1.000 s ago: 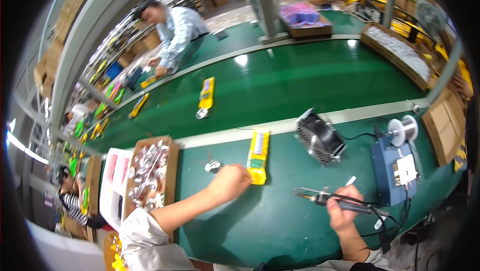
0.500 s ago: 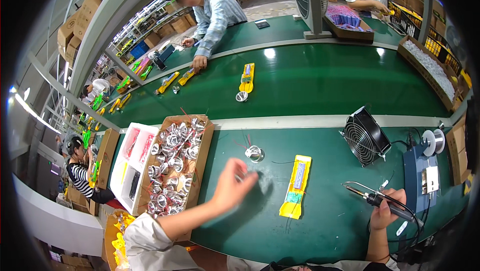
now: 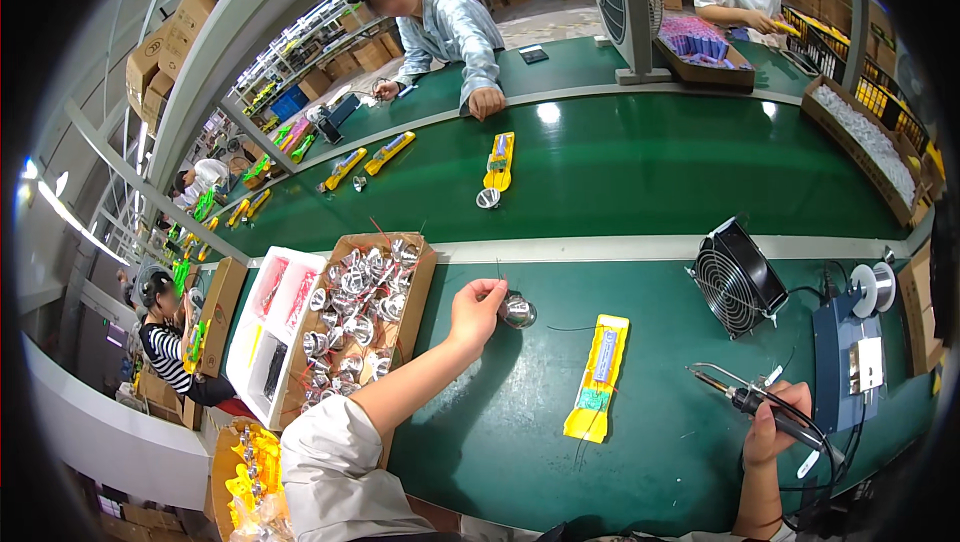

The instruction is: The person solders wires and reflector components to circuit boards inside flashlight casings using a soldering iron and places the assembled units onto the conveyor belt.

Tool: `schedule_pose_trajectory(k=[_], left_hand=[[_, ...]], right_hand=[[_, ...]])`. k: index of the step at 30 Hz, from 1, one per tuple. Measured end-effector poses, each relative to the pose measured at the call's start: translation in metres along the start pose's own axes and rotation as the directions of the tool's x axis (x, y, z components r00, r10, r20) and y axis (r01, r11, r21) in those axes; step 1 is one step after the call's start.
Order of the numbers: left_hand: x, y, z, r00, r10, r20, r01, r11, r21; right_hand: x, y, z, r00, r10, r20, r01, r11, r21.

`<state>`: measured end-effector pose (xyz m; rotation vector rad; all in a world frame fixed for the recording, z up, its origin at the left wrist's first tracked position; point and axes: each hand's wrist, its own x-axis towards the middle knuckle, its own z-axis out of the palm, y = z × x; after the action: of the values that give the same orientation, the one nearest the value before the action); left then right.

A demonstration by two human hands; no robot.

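My left hand (image 3: 476, 313) is closed in a pinch at the thin wires beside a silvery lamp reflector (image 3: 519, 313), which sits on the green bench. A dark wire end sticks up above the fingertips; the exact grip is partly hidden. My right hand (image 3: 768, 429) is wrapped round a soldering iron (image 3: 745, 399), its tip pointing left above the bench. Between the hands lies a yellow plastic housing (image 3: 586, 416) holding a lilac battery cell (image 3: 604, 354) and a small green circuit board (image 3: 594, 399), with thin wires at both ends.
Left stand a cardboard box of reflectors (image 3: 425, 287) and a white foam box (image 3: 240, 354). A black fan (image 3: 737, 280), a blue soldering station (image 3: 832, 367) and a solder spool (image 3: 873, 287) stand right. Beyond, a green belt (image 3: 640, 177) carries yellow housings; a co-worker's hand (image 3: 487, 102) is at its far edge.
My left hand has come up to the reflector's wires, its fingers closing. The right hand holds the soldering iron as before. Across the belt, the co-worker's hand has moved right, off a yellow housing.
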<state>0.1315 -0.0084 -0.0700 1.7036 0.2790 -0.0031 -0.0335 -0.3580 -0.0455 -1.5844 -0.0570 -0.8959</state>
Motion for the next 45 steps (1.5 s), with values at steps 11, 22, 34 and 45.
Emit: schedule_pose_trajectory(k=[11,22,34,45], left_hand=[[-0.126,0.045,-0.046,0.979,0.156,0.131,-0.177,0.970,0.169],[-0.204,-0.010,0.031,0.945,0.303,-0.124,-0.252,0.916,0.313],[-0.186,-0.015,0.070,0.861,0.473,-0.190,-0.364,0.832,0.420],[-0.185,-0.024,0.068,0.852,0.510,-0.123,-0.420,0.804,0.421]], right_hand=[[-0.004,0.004,-0.003,0.995,0.085,0.051,-0.086,0.996,0.006],[-0.002,-0.017,0.024,0.865,0.467,0.180,-0.495,0.852,0.168],[-0.052,-0.032,0.056,0.847,0.532,0.027,-0.530,0.836,0.141],[-0.066,-0.041,0.064,0.844,0.528,0.087,-0.526,0.849,-0.053]])
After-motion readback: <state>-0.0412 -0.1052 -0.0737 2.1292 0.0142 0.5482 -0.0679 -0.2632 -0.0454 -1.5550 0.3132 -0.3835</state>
